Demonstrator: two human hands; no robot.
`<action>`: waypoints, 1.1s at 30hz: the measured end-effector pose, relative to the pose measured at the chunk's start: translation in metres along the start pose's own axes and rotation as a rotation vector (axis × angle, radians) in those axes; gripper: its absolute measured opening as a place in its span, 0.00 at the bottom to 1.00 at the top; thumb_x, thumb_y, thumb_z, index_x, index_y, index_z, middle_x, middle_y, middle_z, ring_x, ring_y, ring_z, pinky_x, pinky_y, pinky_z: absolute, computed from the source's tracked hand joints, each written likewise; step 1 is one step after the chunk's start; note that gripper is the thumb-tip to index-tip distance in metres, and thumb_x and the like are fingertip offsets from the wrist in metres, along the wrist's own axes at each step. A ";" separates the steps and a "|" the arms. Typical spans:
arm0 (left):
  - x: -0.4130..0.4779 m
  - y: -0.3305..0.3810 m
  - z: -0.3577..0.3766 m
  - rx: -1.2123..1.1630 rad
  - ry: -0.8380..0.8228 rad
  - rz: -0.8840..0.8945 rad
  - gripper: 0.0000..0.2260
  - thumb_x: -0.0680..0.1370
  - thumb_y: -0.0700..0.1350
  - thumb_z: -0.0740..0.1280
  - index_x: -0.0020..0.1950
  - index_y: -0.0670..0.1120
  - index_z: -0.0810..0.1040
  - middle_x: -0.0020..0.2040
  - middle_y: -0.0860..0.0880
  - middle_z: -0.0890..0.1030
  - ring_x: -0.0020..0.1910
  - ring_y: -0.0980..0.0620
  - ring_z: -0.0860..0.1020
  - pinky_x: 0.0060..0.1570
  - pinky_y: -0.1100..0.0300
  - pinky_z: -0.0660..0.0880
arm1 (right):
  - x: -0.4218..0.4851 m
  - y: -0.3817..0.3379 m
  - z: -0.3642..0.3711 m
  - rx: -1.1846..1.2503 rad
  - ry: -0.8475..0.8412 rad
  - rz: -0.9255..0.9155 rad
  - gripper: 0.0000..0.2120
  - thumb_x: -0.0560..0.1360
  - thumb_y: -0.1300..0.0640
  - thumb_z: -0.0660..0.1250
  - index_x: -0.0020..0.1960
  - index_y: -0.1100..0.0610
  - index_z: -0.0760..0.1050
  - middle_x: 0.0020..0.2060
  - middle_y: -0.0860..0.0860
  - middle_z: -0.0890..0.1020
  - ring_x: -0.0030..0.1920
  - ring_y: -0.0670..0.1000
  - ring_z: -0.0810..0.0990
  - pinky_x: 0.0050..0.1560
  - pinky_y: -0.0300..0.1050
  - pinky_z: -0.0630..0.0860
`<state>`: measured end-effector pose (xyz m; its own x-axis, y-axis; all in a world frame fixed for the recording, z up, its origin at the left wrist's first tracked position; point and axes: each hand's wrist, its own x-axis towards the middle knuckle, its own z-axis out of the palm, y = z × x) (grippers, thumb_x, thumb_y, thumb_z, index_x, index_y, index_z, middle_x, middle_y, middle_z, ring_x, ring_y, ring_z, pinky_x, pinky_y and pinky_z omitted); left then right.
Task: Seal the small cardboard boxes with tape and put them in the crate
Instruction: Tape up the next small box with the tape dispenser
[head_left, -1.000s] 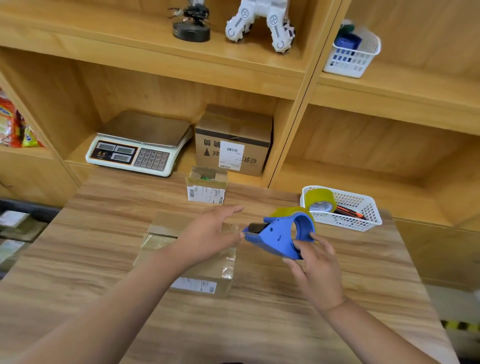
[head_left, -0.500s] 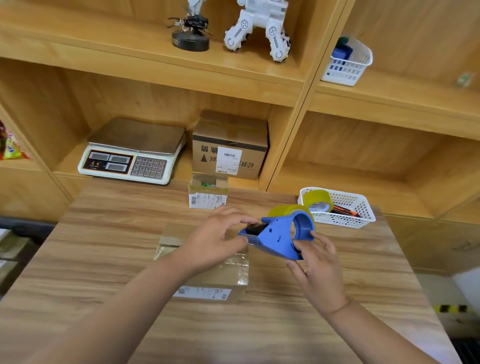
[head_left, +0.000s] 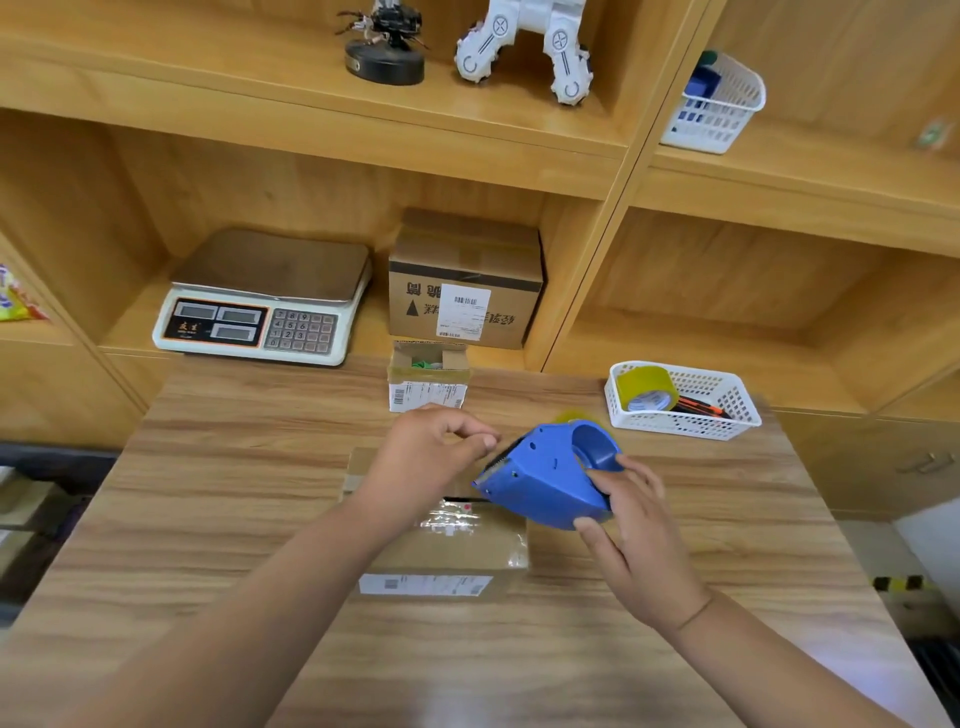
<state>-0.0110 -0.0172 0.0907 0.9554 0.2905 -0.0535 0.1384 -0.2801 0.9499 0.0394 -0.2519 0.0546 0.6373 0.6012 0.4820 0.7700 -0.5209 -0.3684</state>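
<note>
A flat cardboard box (head_left: 467, 545) with shiny clear tape over its top and a white label on its front side lies on the wooden table (head_left: 208, 478), partly hidden by my left forearm. My left hand (head_left: 431, 447) hovers over it, thumb and forefinger pinched at the mouth of the blue tape dispenser (head_left: 545, 478), apparently on the tape end. My right hand (head_left: 639, 530) grips the dispenser from behind and tilts it above the box's right end. A smaller open box (head_left: 428, 379) with a label stands at the table's far edge.
A white basket (head_left: 748, 415) with a yellowish tape roll (head_left: 647, 387) and pens sits at the back right. On the shelf behind stand a weighing scale (head_left: 260, 301) and a larger labelled carton (head_left: 462, 280). No crate is in view.
My left hand lifted off the box top and closed into a pinch at the dispenser's mouth. The dispenser tipped down and came closer to the box.
</note>
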 end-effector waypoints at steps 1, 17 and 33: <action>0.000 0.000 0.001 -0.026 0.002 -0.029 0.06 0.74 0.42 0.72 0.39 0.52 0.83 0.44 0.57 0.84 0.48 0.63 0.79 0.52 0.67 0.72 | 0.001 -0.001 0.001 0.015 0.008 0.007 0.16 0.79 0.45 0.55 0.59 0.55 0.68 0.51 0.48 0.75 0.61 0.39 0.63 0.64 0.46 0.63; 0.019 0.021 0.034 -0.174 0.076 -0.289 0.09 0.76 0.41 0.69 0.36 0.44 0.82 0.38 0.58 0.84 0.41 0.69 0.78 0.38 0.76 0.68 | 0.037 0.052 -0.024 -0.265 -0.123 -0.184 0.31 0.64 0.40 0.67 0.62 0.54 0.70 0.39 0.48 0.76 0.41 0.49 0.70 0.53 0.44 0.61; 0.042 0.022 0.008 -0.115 0.158 -0.384 0.09 0.75 0.46 0.71 0.38 0.43 0.83 0.46 0.56 0.82 0.50 0.58 0.75 0.64 0.53 0.63 | 0.034 0.109 -0.055 -0.226 -0.303 -0.037 0.30 0.60 0.37 0.66 0.60 0.47 0.70 0.41 0.42 0.80 0.39 0.42 0.62 0.47 0.37 0.57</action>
<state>0.0344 -0.0190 0.1071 0.7874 0.4928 -0.3702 0.4371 -0.0230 0.8991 0.1438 -0.3216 0.0749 0.6155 0.7562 0.2223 0.7880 -0.5960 -0.1543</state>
